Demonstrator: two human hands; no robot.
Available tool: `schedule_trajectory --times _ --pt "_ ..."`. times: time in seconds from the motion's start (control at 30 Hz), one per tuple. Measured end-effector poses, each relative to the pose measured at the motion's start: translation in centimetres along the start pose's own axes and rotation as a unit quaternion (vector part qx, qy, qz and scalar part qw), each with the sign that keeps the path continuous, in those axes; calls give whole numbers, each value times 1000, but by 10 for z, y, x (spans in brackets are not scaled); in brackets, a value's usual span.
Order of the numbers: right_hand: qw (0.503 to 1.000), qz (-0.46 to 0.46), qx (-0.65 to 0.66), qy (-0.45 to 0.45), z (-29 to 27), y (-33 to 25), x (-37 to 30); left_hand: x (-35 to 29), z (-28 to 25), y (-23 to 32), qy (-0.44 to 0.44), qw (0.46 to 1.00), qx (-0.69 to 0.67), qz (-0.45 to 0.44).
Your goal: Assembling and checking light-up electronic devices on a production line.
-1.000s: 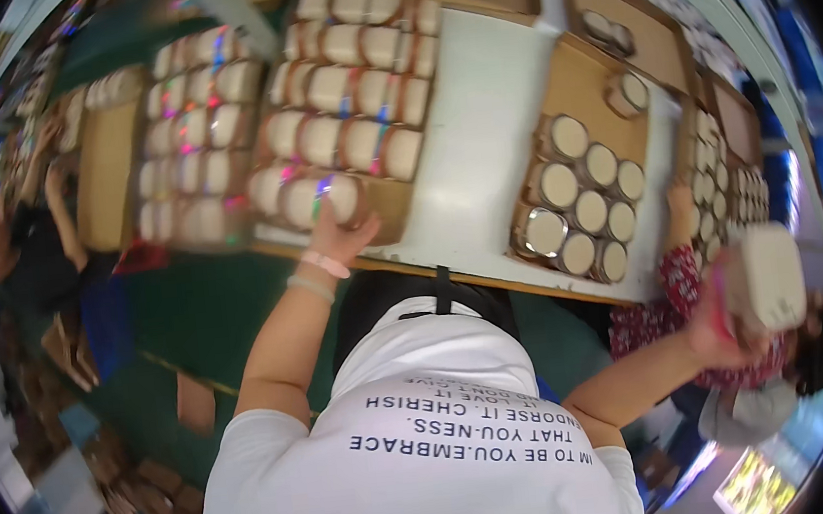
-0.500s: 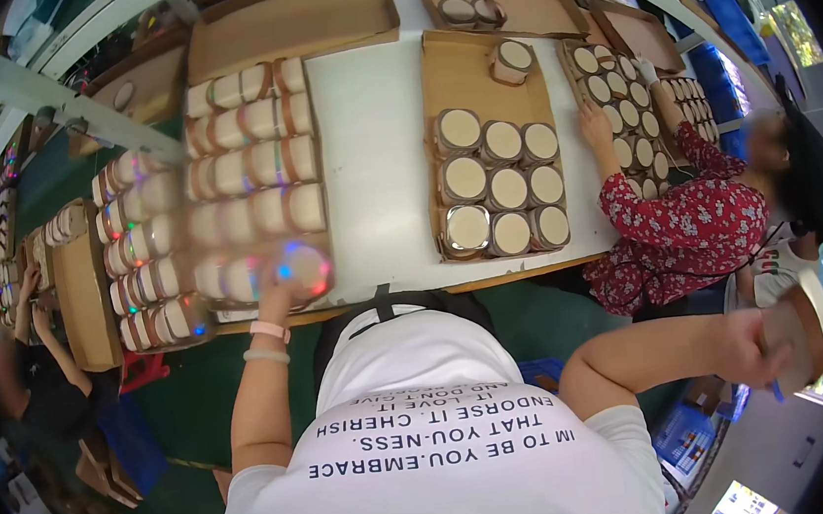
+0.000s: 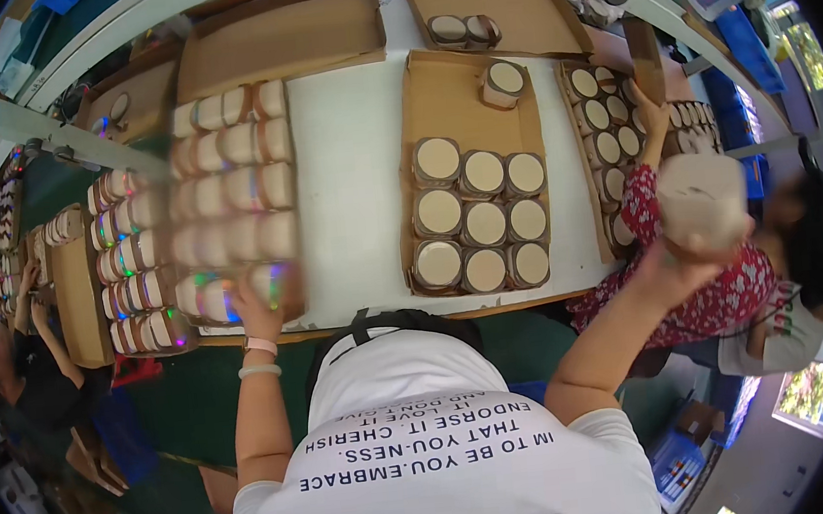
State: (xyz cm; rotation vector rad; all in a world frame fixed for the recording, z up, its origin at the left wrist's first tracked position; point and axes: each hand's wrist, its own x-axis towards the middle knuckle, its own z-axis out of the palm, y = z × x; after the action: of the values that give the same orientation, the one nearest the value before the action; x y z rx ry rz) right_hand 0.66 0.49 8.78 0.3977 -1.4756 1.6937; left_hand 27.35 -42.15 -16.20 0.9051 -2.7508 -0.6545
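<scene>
My left hand (image 3: pixel 259 316) grips a blurred cream cylinder (image 3: pixel 277 285) at the near right corner of the stacked rows. Coloured light spots show on that cylinder. Beside it lie several more cream cylinders with brown bands (image 3: pixel 232 195) on their sides. My right hand (image 3: pixel 687 268) holds up a cream, rounded block-like piece (image 3: pixel 701 201), off the table at the right, in front of a co-worker's red patterned sleeve. The fingers are partly hidden behind the piece. Between my hands stands an open cardboard tray (image 3: pixel 458 124) with several round cream-topped jars (image 3: pixel 485 223).
Shallow cardboard trays (image 3: pixel 281 37) stand along the far side of the white table (image 3: pixel 343 164). One of them holds two jars (image 3: pixel 449 30). A co-worker at the right reaches over another filled tray (image 3: pixel 604 149). At far left, another person works beside cardboard. A metal rail (image 3: pixel 53 133) crosses the upper left.
My right hand has swung leftward and up from the far right with the cream piece. My left hand stays at the front row's right end. The co-worker's arm has shifted, now near an upright cardboard piece.
</scene>
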Motion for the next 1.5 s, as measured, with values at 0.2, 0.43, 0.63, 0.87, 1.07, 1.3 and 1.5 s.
schedule_trajectory --times 0.2,0.43,0.63,0.87,1.07,1.3,1.5 --pt "782 250 -85 -564 0 96 -138 19 -41 72 36 998 48 25" --pt "824 385 -128 -395 127 227 -135 -5 -83 147 -6 696 -685 -217" --pt "650 151 -426 -611 169 277 -125 -25 -92 187 -36 413 -864 -287" --pt "590 83 -423 -683 160 283 -125 -25 -91 189 -75 394 -856 -327" --pt "739 102 -169 -644 153 165 -158 -2 -89 189 -76 581 -765 -269" --pt "550 677 359 -334 136 1 -197 17 -74 224 140 933 -301 138" --pt "403 748 509 -135 112 -2 -199 15 -86 207 -36 901 -154 404"
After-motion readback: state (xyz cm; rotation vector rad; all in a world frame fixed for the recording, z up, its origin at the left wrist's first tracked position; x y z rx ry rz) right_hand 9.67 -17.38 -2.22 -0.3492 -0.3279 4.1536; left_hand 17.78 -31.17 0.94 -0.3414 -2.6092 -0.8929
